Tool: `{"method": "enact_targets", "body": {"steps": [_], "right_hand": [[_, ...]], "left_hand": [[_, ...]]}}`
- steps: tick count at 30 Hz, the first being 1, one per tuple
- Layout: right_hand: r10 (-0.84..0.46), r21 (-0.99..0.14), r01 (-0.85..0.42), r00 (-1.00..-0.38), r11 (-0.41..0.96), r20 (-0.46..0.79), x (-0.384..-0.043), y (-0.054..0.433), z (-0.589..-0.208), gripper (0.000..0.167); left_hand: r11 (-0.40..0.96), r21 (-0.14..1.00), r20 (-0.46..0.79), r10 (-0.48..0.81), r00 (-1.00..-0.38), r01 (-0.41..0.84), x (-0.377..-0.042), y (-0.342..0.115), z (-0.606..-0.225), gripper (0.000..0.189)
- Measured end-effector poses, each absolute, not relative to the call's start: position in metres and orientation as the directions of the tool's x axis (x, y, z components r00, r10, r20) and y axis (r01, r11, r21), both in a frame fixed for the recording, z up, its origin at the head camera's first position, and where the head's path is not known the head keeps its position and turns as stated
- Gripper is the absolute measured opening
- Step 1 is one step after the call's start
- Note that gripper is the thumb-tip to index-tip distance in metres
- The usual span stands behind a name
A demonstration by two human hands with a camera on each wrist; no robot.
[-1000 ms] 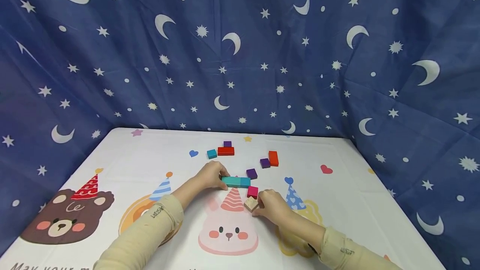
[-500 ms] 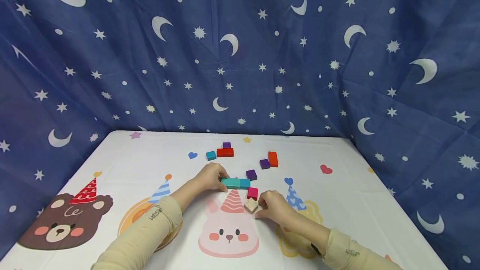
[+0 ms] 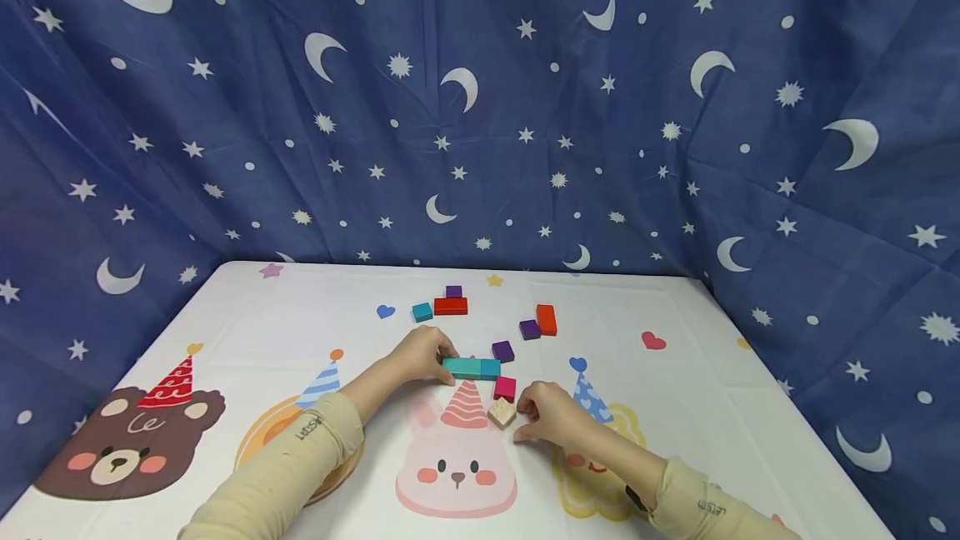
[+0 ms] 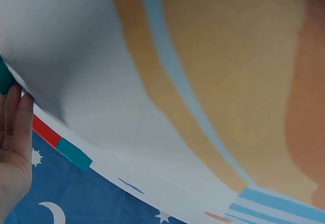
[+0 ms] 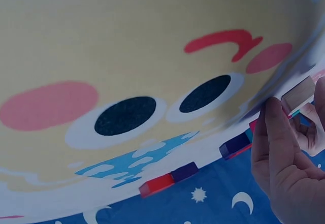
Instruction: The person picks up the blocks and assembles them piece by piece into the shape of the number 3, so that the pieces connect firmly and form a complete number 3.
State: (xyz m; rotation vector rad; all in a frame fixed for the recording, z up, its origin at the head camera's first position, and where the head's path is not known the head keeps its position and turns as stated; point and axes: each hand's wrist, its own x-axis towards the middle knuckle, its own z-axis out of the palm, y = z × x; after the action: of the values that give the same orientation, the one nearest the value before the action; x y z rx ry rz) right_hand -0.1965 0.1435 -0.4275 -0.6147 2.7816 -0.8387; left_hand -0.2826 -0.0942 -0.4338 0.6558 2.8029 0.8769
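Note:
My left hand (image 3: 422,354) pinches the left end of a long teal block (image 3: 462,368) lying on the table, thumb in front and fingers behind. A short blue block (image 3: 491,369) continues the row at its right end. Just in front sits a pink block (image 3: 505,389), and a pale wooden block (image 3: 502,413) lies turned cornerwise by it. Right of the wooden block, my right hand (image 3: 553,415) rests low with thumb and fingers parted, holding nothing. In the right wrist view, the wooden block (image 5: 298,94) shows beyond the fingertips. A purple block (image 3: 502,352) lies behind the blue one.
Farther back lie a red block (image 3: 450,307), a purple block (image 3: 453,292) behind it and a small teal block (image 3: 422,312). An orange-red block (image 3: 546,320) touches another purple block (image 3: 529,329). A blue curtain (image 3: 480,148) hangs behind the table.
My right hand has let go of the wooden block and drawn slightly back to the right. My left hand stays on the teal block.

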Motion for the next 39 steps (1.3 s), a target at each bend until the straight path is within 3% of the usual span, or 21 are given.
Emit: {"method": "enact_targets", "body": {"steps": [21, 35, 39], "right_hand": [[-0.452, -0.665, -0.298, -0.889, 0.685, -0.068, -0.207, 0.153, -0.422, 0.021], [-0.482, -0.612, -0.345, -0.873, 0.712, -0.068, -0.23, 0.17, -0.4, 0.019], [-0.462, -0.663, -0.302, -0.884, 0.685, -0.075, -0.241, 0.175, -0.393, 0.02]], "left_hand": [[0.731, 0.57, 0.014, 0.447, -0.894, 0.375, -0.278, -0.096, -0.435, 0.032], [0.686, 0.65, -0.056, 0.474, -0.879, 0.329, -0.279, -0.097, -0.427, 0.039], [0.654, 0.68, -0.064, 0.503, -0.862, 0.331, -0.282, -0.102, -0.425, 0.035]]}}
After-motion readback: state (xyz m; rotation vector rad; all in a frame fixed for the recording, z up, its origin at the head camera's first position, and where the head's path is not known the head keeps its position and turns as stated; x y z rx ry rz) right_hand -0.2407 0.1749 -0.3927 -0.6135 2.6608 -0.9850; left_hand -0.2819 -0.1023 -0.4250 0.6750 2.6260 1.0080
